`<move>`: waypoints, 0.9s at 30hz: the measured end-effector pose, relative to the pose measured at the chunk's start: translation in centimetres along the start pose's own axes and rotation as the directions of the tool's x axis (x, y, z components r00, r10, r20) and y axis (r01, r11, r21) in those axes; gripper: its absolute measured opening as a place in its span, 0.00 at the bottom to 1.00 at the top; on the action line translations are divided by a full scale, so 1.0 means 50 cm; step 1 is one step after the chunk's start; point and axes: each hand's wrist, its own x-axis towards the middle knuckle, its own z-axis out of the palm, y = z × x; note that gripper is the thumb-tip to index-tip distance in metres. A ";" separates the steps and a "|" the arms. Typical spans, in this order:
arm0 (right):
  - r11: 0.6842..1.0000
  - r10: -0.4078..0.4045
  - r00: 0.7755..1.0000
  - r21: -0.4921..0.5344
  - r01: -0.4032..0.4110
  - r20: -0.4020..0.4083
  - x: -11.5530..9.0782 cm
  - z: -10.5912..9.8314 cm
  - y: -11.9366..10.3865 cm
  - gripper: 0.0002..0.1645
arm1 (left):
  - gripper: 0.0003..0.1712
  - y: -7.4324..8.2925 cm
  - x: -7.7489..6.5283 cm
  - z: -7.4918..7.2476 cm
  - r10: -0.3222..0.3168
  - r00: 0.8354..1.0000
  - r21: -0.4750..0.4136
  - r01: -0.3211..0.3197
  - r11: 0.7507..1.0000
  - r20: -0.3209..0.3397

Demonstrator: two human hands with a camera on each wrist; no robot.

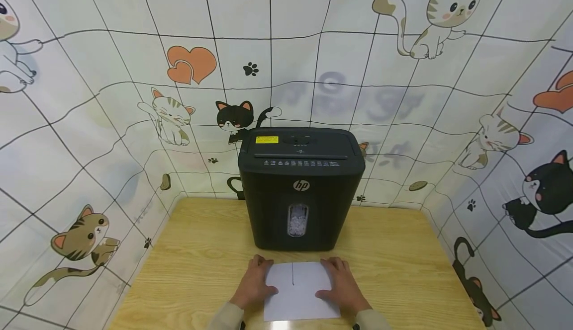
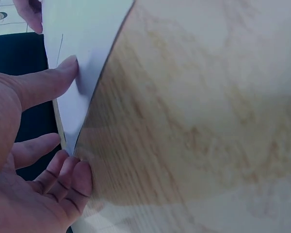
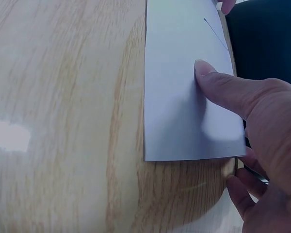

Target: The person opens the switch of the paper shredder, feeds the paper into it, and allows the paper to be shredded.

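A white sheet of paper (image 1: 302, 301) lies low over the wooden table, with a short dark line (image 1: 293, 273) running in from its far edge. My left hand (image 1: 256, 283) holds its left side, thumb on the top face and the other fingers at the edge. On the opposite side my right hand (image 1: 343, 286) grips it the same way. In the right wrist view, the right thumb (image 3: 223, 87) presses the paper while several fingertips sit past its edge. Just beyond the paper stands a black HP paper shredder (image 1: 273, 210), upright.
Paper shreds show through the shredder's front window (image 1: 297, 220). Its feed slot (image 1: 301, 156) runs across the top, near a yellow label (image 1: 266, 139). The wooden table (image 1: 192, 265) meets cat-printed wall covering (image 1: 112, 136) at the back and sides.
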 end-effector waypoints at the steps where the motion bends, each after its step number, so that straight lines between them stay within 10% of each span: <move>1: 1.000 0.015 1.000 0.002 -0.015 0.011 0.001 0.000 -0.001 0.55 | 0.46 0.000 0.002 -0.001 0.001 1.000 -0.005 -0.001 1.000 -0.002; 20: 0.986 0.097 0.995 0.133 -0.097 0.004 0.010 0.005 -0.011 0.42 | 0.37 -0.004 0.013 -0.007 -0.056 0.997 -0.045 0.058 0.997 0.043; 27: 0.972 0.102 0.992 0.219 -0.085 -0.069 0.006 -0.003 -0.008 0.25 | 0.17 -0.025 0.011 -0.006 0.068 0.998 -0.108 -0.068 0.992 -0.010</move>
